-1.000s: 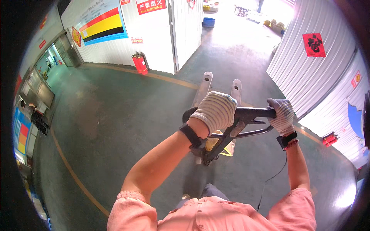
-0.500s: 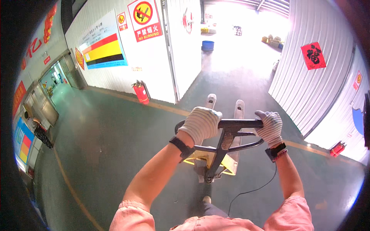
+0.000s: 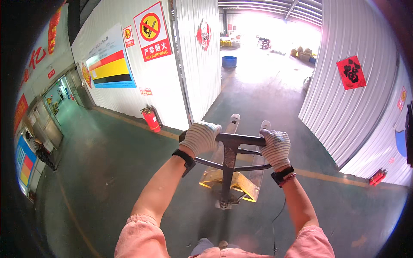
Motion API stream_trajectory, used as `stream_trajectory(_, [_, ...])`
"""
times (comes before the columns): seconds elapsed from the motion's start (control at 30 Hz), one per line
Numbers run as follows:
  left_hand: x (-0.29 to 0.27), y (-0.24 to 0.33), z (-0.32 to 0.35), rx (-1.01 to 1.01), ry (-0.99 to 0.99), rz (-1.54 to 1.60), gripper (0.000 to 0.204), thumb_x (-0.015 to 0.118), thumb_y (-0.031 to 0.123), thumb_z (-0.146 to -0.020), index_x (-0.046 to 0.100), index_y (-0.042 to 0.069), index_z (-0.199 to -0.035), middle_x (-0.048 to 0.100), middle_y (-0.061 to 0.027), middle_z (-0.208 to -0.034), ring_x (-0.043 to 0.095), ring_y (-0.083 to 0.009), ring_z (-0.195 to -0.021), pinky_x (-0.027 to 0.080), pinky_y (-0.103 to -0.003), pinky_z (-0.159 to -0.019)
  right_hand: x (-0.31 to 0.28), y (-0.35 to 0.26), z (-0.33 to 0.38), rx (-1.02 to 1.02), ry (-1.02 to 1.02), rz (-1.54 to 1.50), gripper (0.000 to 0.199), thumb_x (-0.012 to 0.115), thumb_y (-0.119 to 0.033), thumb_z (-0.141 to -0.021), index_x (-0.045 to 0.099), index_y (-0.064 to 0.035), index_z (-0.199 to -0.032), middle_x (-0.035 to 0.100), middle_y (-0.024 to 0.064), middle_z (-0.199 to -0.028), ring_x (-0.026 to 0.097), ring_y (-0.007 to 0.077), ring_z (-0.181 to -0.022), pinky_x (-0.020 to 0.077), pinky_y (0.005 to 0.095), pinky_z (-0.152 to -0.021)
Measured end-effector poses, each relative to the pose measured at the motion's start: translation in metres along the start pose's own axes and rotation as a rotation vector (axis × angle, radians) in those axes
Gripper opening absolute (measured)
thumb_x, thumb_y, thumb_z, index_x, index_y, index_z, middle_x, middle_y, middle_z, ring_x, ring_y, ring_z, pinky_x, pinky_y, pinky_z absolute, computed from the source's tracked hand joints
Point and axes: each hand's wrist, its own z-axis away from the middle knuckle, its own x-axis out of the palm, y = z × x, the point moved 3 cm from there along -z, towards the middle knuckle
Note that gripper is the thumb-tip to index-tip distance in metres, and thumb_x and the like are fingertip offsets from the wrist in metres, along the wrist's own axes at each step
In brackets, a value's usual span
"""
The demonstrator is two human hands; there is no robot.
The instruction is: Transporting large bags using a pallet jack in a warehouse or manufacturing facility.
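Note:
Both of my hands wear striped white knit gloves and grip the black handle (image 3: 241, 139) of a pallet jack. My left hand (image 3: 200, 138) is closed round the handle's left part, and my right hand (image 3: 276, 148) is wrapped round its right end. Below the handle, a dark shaft runs down to the yellow base (image 3: 246, 185) of the pallet jack. Its two pale forks point away from me, and the left fork tip (image 3: 234, 119) shows between my hands. Nothing rides on the visible fork parts.
A wide doorway opens ahead between white corrugated walls (image 3: 344, 107). Red fire extinguishers stand by the left wall (image 3: 151, 119) and right wall (image 3: 377, 176). A blue tub (image 3: 229, 62) stands beyond the doorway. At far left, a person (image 3: 41, 150) is near another doorway.
My hands and the handle have shifted left and slightly down in view. The doorway's left wall and extinguisher appear lower and farther left. Both hands keep their grip.

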Motion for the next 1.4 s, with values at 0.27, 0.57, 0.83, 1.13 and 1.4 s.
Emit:
stream_trajectory(0.27, [0.042,-0.036,-0.067,-0.043,-0.019,-0.012,0.03,0.073,0.035,-0.081,0.064,0.009,-0.092,0.067,-0.0132,-0.076,0.069,-0.0328,-0.077,0.054,-0.046,-0.069,0.053,0.034,-0.048,0.024,0.029,0.007,0.024,0.071,-0.019,-0.073,0.069,-0.0177,-0.096,0.067,0.0082,-0.077,0.065,0.0299,-0.074,0.0482,0.0433,-0.075])
stream_trajectory(0.57, [0.098,-0.084,-0.156,0.048,0.042,0.034,0.027,0.071,0.033,-0.081,0.064,0.008,-0.089,0.066,-0.0131,-0.076,0.068,-0.0335,-0.076,0.054,-0.046,-0.069,0.112,0.075,-0.107,0.092,0.025,0.076,0.023,0.071,-0.02,-0.072,0.068,-0.0158,-0.095,0.067,0.009,-0.083,0.065,0.0309,-0.078,0.0472,0.0428,-0.074])
stream_trajectory(0.83, [0.133,-0.142,-0.209,0.051,0.199,0.15,0.024,0.072,0.021,-0.072,0.065,0.006,-0.089,0.066,-0.0154,-0.076,0.067,-0.0341,-0.075,0.053,-0.046,-0.07,0.172,0.087,-0.162,0.095,0.118,-0.029,0.031,0.074,-0.014,-0.064,0.071,-0.014,-0.095,0.067,0.0099,-0.08,0.064,0.0332,-0.077,0.049,0.0445,-0.072])
stream_trajectory(1.13, [0.181,-0.142,-0.265,-0.083,0.246,0.091,0.013,0.067,0.027,-0.073,0.067,0.014,-0.074,0.067,-0.0068,-0.076,0.065,-0.0275,-0.077,0.043,-0.045,-0.081,0.246,0.157,-0.173,0.15,0.098,-0.037,0.035,0.07,-0.005,-0.075,0.067,-0.0092,-0.11,0.07,0.0151,-0.095,0.067,0.0383,-0.088,0.0524,0.0475,-0.08])
stream_trajectory(1.4, [0.21,-0.132,-0.283,-0.225,0.275,-0.058,0.018,0.068,0.027,-0.07,0.066,0.013,-0.081,0.062,-0.0075,-0.075,0.062,-0.0283,-0.077,0.044,-0.042,-0.076,0.244,0.155,-0.192,0.019,0.226,0.081,0.023,0.072,-0.031,-0.077,0.078,-0.0229,-0.098,0.071,0.0093,-0.071,0.068,0.0323,-0.059,0.0543,0.0473,-0.054])
